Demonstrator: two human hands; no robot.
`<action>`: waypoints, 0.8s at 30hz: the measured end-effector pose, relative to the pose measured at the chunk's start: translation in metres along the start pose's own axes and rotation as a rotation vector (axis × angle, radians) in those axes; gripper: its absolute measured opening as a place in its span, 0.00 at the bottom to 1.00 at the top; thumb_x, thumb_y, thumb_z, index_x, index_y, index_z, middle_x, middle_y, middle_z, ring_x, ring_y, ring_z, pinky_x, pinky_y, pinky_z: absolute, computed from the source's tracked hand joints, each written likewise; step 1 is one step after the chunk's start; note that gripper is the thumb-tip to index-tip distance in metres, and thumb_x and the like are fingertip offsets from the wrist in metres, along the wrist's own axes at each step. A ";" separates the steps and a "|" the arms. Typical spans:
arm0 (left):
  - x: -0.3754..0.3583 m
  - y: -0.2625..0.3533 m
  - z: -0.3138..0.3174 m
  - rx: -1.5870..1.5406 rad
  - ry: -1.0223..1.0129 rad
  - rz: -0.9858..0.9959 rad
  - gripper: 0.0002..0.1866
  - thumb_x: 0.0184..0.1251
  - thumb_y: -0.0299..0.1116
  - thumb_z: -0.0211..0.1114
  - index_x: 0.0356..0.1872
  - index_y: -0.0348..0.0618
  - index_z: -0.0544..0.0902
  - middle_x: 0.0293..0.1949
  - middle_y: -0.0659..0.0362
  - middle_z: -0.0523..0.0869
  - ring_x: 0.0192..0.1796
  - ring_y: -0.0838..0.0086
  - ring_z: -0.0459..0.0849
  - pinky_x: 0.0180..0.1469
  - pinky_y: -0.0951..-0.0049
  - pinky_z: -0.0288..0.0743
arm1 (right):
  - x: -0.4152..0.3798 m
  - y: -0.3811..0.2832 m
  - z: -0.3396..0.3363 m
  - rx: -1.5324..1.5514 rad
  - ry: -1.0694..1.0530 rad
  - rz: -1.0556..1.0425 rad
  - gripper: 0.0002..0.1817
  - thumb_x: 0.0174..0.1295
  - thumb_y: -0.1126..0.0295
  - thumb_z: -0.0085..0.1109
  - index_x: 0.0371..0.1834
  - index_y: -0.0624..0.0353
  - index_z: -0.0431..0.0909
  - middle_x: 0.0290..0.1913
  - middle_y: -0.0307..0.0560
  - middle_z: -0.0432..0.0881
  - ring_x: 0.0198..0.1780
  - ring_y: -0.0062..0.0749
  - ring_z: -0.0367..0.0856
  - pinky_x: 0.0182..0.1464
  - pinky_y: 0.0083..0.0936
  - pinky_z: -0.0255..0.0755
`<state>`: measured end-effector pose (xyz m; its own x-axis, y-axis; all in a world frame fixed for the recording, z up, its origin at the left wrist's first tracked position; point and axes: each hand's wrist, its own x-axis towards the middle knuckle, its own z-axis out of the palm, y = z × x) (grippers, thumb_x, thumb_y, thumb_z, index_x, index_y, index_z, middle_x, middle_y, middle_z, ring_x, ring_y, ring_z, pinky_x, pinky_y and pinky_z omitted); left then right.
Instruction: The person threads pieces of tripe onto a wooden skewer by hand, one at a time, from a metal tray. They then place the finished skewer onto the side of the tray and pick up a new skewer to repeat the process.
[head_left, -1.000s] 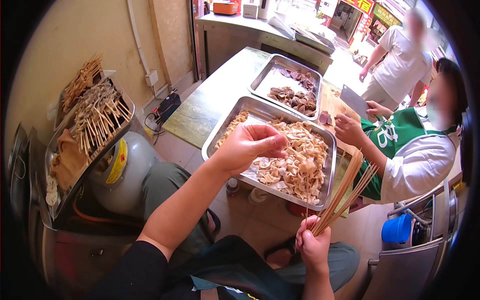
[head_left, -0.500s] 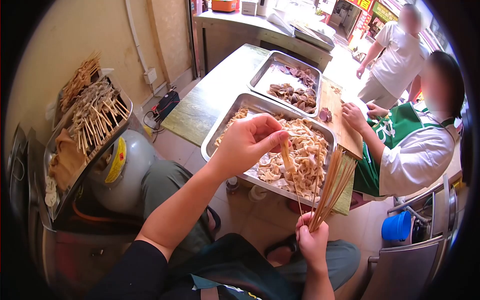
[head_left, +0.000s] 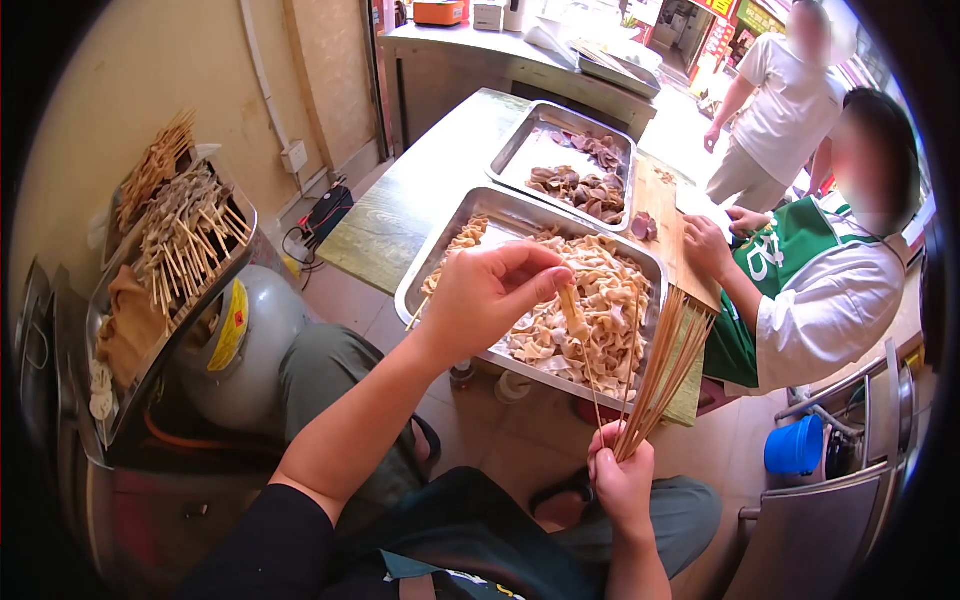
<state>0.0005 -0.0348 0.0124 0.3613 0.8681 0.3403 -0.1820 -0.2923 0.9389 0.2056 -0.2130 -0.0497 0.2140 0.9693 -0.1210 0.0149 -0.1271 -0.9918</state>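
Observation:
My left hand [head_left: 480,298] is raised over the near metal tray [head_left: 405,295], thumb and fingers pinched on a pale meat strip [head_left: 573,318]. A thin bamboo skewer [head_left: 592,372] runs from the strip's lower end down to my right hand [head_left: 622,478]. That hand is closed around the skewer and a thick bundle of bamboo skewers [head_left: 668,365], which fan upward to the right. Loose pale meat strips [head_left: 612,275] are heaped in the tray. At its left side lie some loaded skewers [head_left: 466,236], partly hidden by my left hand.
Behind stands a second tray [head_left: 515,150] with dark meat slices [head_left: 590,192]. A person in a green apron [head_left: 790,255] works at a cutting board [head_left: 685,262] on the right. On my left are a tray of skewers [head_left: 190,235] and a gas cylinder [head_left: 255,345].
The whole view has shifted slightly. My left hand keeps its pinch on the meat strip, and my right hand still grips the skewers. The standing person at the back has moved slightly.

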 end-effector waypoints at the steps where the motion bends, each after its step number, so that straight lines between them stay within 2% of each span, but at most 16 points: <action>1: -0.002 0.004 0.001 0.095 0.006 -0.005 0.10 0.68 0.28 0.66 0.45 0.31 0.84 0.40 0.55 0.88 0.43 0.78 0.87 0.48 0.79 0.83 | 0.000 -0.001 0.000 0.013 0.010 0.007 0.09 0.57 0.86 0.43 0.32 0.65 0.74 0.23 0.37 0.74 0.21 0.16 0.71 0.23 0.15 0.66; 2: -0.003 0.007 0.002 0.191 0.011 -0.010 0.11 0.66 0.28 0.68 0.44 0.31 0.84 0.40 0.56 0.89 0.42 0.79 0.87 0.47 0.79 0.83 | 0.001 -0.001 0.001 0.014 0.012 0.006 0.09 0.57 0.86 0.43 0.32 0.65 0.74 0.23 0.37 0.74 0.21 0.16 0.71 0.23 0.15 0.66; 6: -0.005 0.009 0.007 0.209 -0.017 0.034 0.11 0.64 0.27 0.70 0.44 0.31 0.85 0.38 0.58 0.89 0.42 0.81 0.87 0.46 0.80 0.83 | 0.002 0.001 0.000 0.008 -0.005 0.003 0.08 0.55 0.85 0.41 0.31 0.64 0.71 0.25 0.39 0.72 0.20 0.17 0.69 0.22 0.15 0.64; 8: -0.004 0.003 0.006 0.268 -0.025 0.193 0.11 0.61 0.25 0.72 0.44 0.34 0.86 0.36 0.57 0.89 0.39 0.78 0.88 0.42 0.79 0.83 | 0.001 0.001 0.000 0.011 -0.005 -0.001 0.08 0.55 0.85 0.41 0.32 0.63 0.71 0.25 0.39 0.72 0.20 0.17 0.70 0.22 0.15 0.65; 9: -0.003 0.000 0.006 0.268 -0.026 0.195 0.11 0.61 0.25 0.72 0.44 0.34 0.86 0.36 0.57 0.89 0.39 0.78 0.88 0.42 0.79 0.83 | 0.000 0.000 0.001 0.005 0.002 0.015 0.08 0.56 0.85 0.42 0.32 0.64 0.72 0.24 0.38 0.73 0.21 0.16 0.70 0.22 0.15 0.65; 11: 0.000 -0.005 0.004 0.612 0.043 0.524 0.12 0.58 0.25 0.73 0.44 0.37 0.87 0.35 0.55 0.89 0.36 0.74 0.88 0.38 0.78 0.82 | 0.001 -0.001 0.003 -0.002 0.015 0.022 0.08 0.57 0.86 0.43 0.31 0.65 0.73 0.23 0.37 0.74 0.21 0.15 0.71 0.23 0.15 0.65; 12: 0.000 -0.005 0.005 0.665 0.059 0.588 0.11 0.57 0.25 0.73 0.42 0.41 0.87 0.34 0.54 0.88 0.34 0.69 0.88 0.35 0.75 0.81 | 0.000 -0.001 0.004 -0.008 0.015 0.010 0.08 0.57 0.85 0.44 0.31 0.64 0.74 0.23 0.37 0.74 0.21 0.15 0.71 0.23 0.15 0.65; 13: -0.002 -0.005 0.006 0.651 0.058 0.603 0.11 0.57 0.25 0.73 0.42 0.41 0.87 0.34 0.54 0.88 0.34 0.69 0.88 0.35 0.75 0.81 | 0.000 -0.001 0.004 -0.020 0.020 -0.004 0.08 0.57 0.85 0.44 0.32 0.64 0.74 0.23 0.36 0.73 0.21 0.15 0.71 0.23 0.14 0.65; 15: -0.004 -0.006 0.009 0.746 0.069 0.590 0.07 0.58 0.29 0.71 0.38 0.42 0.87 0.32 0.56 0.87 0.34 0.64 0.86 0.37 0.69 0.81 | -0.001 0.002 0.002 -0.021 0.000 0.010 0.08 0.58 0.84 0.46 0.32 0.62 0.75 0.23 0.34 0.74 0.22 0.14 0.71 0.25 0.14 0.66; 17: -0.003 -0.006 0.010 0.759 0.037 0.590 0.06 0.59 0.28 0.71 0.37 0.42 0.87 0.30 0.56 0.86 0.33 0.64 0.86 0.36 0.68 0.80 | -0.001 0.001 0.001 -0.065 -0.012 -0.017 0.07 0.58 0.83 0.48 0.31 0.62 0.76 0.23 0.33 0.74 0.23 0.13 0.71 0.25 0.15 0.65; 18: -0.004 -0.008 0.010 0.763 0.005 0.582 0.06 0.59 0.28 0.70 0.36 0.41 0.87 0.29 0.56 0.85 0.32 0.64 0.86 0.35 0.68 0.80 | -0.001 0.005 0.000 -0.048 -0.011 -0.020 0.07 0.58 0.82 0.48 0.31 0.62 0.77 0.23 0.33 0.74 0.23 0.13 0.71 0.25 0.15 0.65; 19: -0.003 -0.004 0.011 0.782 -0.029 0.555 0.06 0.57 0.26 0.72 0.37 0.44 0.88 0.31 0.58 0.88 0.34 0.68 0.87 0.35 0.73 0.81 | 0.000 0.008 -0.001 -0.026 -0.020 -0.021 0.07 0.58 0.82 0.48 0.31 0.62 0.77 0.22 0.33 0.74 0.23 0.12 0.70 0.25 0.15 0.64; 22: -0.005 0.003 0.012 0.738 -0.015 0.480 0.05 0.59 0.24 0.70 0.36 0.40 0.88 0.33 0.56 0.88 0.34 0.72 0.88 0.36 0.76 0.81 | 0.000 0.001 0.002 -0.003 -0.015 0.020 0.07 0.58 0.82 0.47 0.31 0.62 0.76 0.22 0.33 0.74 0.23 0.12 0.70 0.25 0.15 0.64; 24: -0.002 0.005 0.018 0.407 0.066 0.212 0.04 0.62 0.24 0.69 0.37 0.36 0.88 0.37 0.55 0.88 0.35 0.77 0.87 0.37 0.78 0.82 | -0.001 0.000 0.002 0.012 0.013 0.011 0.07 0.57 0.83 0.46 0.31 0.63 0.75 0.21 0.33 0.73 0.22 0.12 0.70 0.25 0.15 0.64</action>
<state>0.0152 -0.0456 0.0172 0.2935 0.7921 0.5352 0.1336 -0.5883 0.7975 0.2038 -0.2134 -0.0496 0.2263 0.9651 -0.1314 0.0013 -0.1352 -0.9908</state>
